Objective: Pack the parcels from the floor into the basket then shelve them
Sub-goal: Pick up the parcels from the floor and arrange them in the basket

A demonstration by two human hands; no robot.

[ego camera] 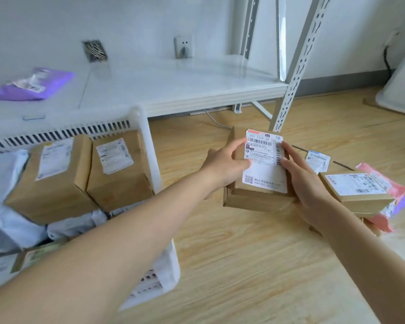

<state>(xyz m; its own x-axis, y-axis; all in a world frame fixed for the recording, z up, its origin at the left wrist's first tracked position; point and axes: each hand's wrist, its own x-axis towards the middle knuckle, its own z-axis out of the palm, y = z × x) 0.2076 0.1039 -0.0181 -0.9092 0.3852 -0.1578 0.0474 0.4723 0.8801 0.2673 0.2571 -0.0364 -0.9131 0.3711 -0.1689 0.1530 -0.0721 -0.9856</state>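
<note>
While both hands [227, 164] [306, 183] grip a cardboard parcel [255, 195], the basket [150, 146] holds boxes [117, 169] and mailers [17, 230].

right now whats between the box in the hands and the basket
In the head view, only the left hand and a strip of bare wood floor lie between the box and the white basket.

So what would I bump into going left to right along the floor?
White slatted plastic basket → brown cardboard box held by both hands → small white-labelled packet → flat brown cardboard box → pink plastic mailer.
</note>
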